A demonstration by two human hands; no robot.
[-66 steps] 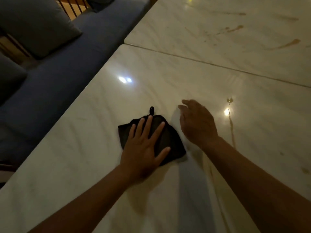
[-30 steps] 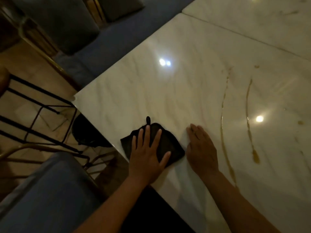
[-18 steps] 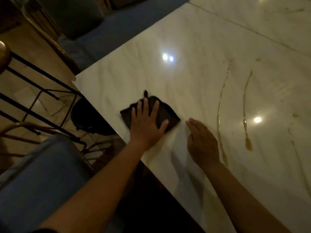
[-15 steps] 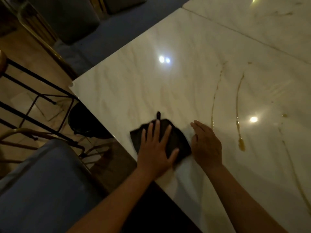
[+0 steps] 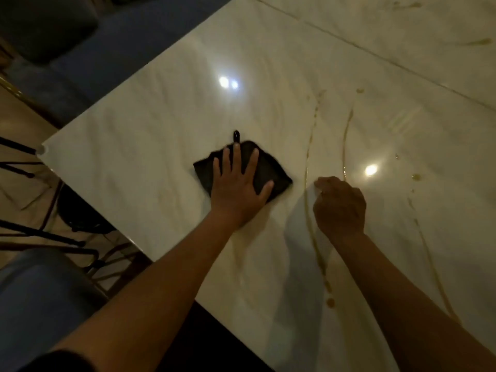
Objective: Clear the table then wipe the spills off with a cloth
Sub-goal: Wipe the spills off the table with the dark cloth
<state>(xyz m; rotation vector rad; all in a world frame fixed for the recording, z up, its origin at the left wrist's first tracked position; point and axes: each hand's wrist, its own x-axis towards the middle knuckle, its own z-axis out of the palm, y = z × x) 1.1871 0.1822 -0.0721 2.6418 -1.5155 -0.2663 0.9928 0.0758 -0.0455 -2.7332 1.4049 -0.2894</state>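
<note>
Cloth (image 5: 271,173), spills (image 5: 308,210) on table (image 5: 150,124).

Dim room. Blue sofa (image 5: 88,63) with dark cushion (image 5: 45,25) at upper left. Tan floor (image 5: 18,122) along left edge, black metal frame (image 5: 24,162) over it. Blue seat (image 5: 40,299) at lower left. Lamp glare (image 5: 227,82) at upper centre.

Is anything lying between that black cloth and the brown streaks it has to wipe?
Nothing visible does. Bare marble separates the cloth, under the flat left hand, from the nearest streak; the right hand sits beyond it.
</note>
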